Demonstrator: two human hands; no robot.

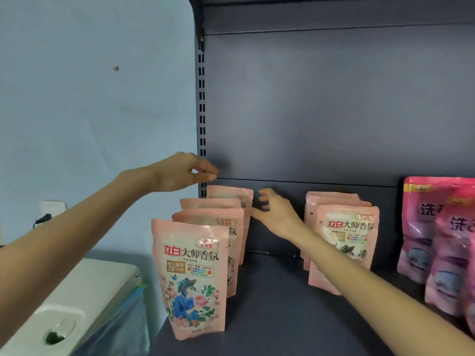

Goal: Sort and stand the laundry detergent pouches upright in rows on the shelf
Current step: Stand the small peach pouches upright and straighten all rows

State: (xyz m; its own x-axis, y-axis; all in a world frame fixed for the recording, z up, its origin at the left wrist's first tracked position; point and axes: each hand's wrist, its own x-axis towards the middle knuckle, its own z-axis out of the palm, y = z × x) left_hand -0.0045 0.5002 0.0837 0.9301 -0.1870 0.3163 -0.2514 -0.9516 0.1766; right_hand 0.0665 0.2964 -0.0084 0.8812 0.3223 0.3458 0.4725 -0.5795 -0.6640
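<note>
Several light pink detergent pouches stand upright in a row at the left end of the dark shelf (270, 304), the front pouch (190, 276) facing me. A second row of the same pink pouches (347, 235) stands in the middle. Darker magenta pouches (437, 240) stand at the right. My left hand (185, 173) hovers just above the rearmost left pouch (231, 194), fingers pinched together with nothing in them. My right hand (277, 214) reaches between the two pink rows, fingers spread, holding nothing, close to the left row's right edge.
The shelf's dark back panel (321, 111) and slotted upright (201, 104) rise behind the pouches. A pale blue wall (90, 98) lies to the left. A white bin lid with a clear bag (77, 304) sits below left of the shelf.
</note>
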